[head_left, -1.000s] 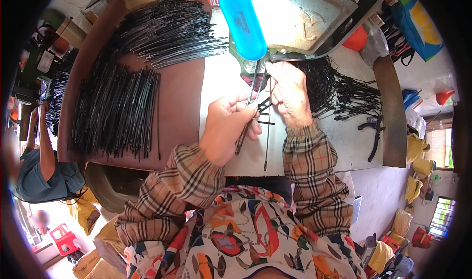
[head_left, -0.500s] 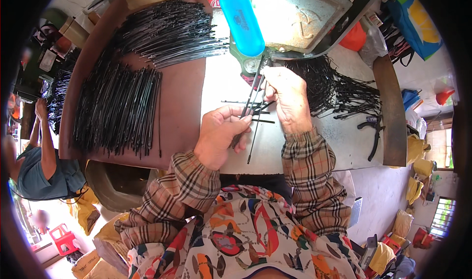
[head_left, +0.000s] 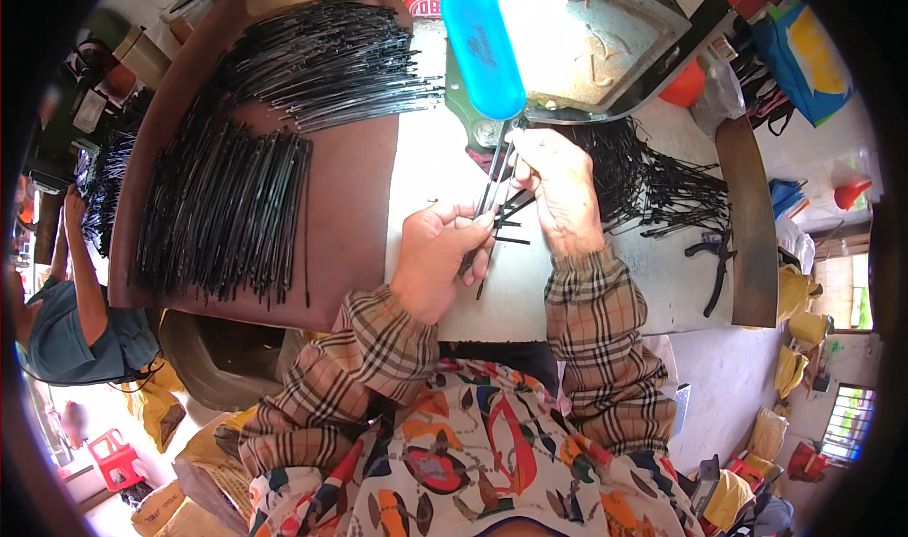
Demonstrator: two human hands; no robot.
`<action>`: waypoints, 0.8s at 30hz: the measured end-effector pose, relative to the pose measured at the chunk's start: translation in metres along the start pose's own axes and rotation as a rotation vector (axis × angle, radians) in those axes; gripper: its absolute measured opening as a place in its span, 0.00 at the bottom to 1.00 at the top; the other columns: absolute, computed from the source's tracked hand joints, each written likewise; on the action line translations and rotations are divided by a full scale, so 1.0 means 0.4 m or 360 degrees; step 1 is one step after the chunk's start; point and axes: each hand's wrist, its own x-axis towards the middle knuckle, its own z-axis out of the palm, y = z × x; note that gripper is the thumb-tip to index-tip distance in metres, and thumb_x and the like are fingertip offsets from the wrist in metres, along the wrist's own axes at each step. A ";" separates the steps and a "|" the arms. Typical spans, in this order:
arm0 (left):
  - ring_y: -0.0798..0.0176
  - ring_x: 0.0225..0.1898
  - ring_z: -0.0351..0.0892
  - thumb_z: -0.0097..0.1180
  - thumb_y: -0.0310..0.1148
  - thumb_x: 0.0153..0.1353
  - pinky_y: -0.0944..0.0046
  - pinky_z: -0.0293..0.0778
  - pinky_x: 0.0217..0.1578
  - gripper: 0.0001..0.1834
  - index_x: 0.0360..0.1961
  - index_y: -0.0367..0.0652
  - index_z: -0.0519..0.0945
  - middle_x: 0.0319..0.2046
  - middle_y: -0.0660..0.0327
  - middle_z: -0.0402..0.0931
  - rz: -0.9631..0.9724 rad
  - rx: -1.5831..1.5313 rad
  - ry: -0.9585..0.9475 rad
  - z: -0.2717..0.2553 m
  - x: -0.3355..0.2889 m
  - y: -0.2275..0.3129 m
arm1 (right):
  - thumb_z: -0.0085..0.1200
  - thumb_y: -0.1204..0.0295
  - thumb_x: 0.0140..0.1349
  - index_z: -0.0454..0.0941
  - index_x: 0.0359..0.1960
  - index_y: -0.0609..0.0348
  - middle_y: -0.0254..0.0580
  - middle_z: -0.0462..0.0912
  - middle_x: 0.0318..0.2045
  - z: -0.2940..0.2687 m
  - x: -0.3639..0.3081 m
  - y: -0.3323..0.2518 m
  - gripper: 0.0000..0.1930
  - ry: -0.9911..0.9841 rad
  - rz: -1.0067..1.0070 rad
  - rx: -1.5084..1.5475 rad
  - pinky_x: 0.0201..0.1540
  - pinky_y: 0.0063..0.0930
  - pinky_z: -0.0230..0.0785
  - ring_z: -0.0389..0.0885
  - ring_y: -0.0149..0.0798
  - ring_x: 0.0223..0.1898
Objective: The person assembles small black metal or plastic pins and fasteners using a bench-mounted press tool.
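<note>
My left hand is closed, thumb against the fingers, round the lower part of some thin black rods that slant up between my hands. My right hand pinches their upper ends, just below a blue machine part. How many rods are held is hard to make out. A few more black rods lie crossed on the pale tabletop, partly hidden by my hands. To the right of my right hand lies a tangled heap of black rods.
At left, on a brown board, lie a near bundle and a far bundle of black rods. A metal machine stands at the back. Black-handled pliers lie at right. Another person works at far left.
My left hand has moved slightly right and down, toward my right hand, still gripping the rods. My right hand keeps its pinch near the machine. The whole view has shifted a little.
</note>
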 end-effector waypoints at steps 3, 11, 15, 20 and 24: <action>0.72 0.17 0.67 0.53 0.25 0.60 0.75 0.60 0.15 0.14 0.45 0.27 0.72 0.25 0.58 0.73 -0.0013 0.0019 -0.0005 0.000 -0.001 0.003 | 0.54 0.74 0.61 0.77 0.35 0.67 0.34 0.74 0.23 0.000 -0.006 -0.006 0.07 -0.0010 0.0037 0.0010 0.27 0.18 0.64 0.69 0.24 0.22; 0.73 0.15 0.67 0.55 0.27 0.59 0.75 0.59 0.14 0.12 0.41 0.29 0.74 0.25 0.59 0.73 -0.0145 0.0184 -0.0025 -0.024 0.010 0.039 | 0.54 0.73 0.62 0.78 0.30 0.65 0.33 0.75 0.21 -0.005 0.005 -0.021 0.07 -0.0062 0.0149 -0.0081 0.24 0.18 0.64 0.69 0.24 0.20; 0.73 0.16 0.67 0.55 0.28 0.59 0.75 0.60 0.14 0.12 0.41 0.29 0.74 0.26 0.59 0.73 -0.0147 0.0220 -0.0021 -0.021 0.010 0.037 | 0.54 0.74 0.62 0.78 0.32 0.66 0.33 0.75 0.22 -0.001 0.008 -0.020 0.06 -0.0022 0.0167 -0.0026 0.23 0.18 0.65 0.69 0.23 0.19; 0.72 0.17 0.68 0.54 0.27 0.59 0.75 0.60 0.15 0.12 0.41 0.29 0.74 0.26 0.58 0.73 -0.0157 0.0016 -0.0060 0.004 -0.015 0.065 | 0.56 0.73 0.62 0.77 0.30 0.65 0.32 0.73 0.19 -0.009 0.018 -0.029 0.07 -0.0116 0.0122 0.0052 0.21 0.18 0.65 0.68 0.23 0.16; 0.70 0.17 0.68 0.52 0.26 0.60 0.74 0.61 0.15 0.11 0.40 0.29 0.73 0.27 0.57 0.73 -0.0110 -0.0107 -0.0064 0.006 -0.010 0.035 | 0.57 0.72 0.61 0.76 0.29 0.65 0.33 0.73 0.19 -0.007 0.007 -0.014 0.08 -0.0102 0.0075 0.0054 0.21 0.18 0.66 0.68 0.23 0.16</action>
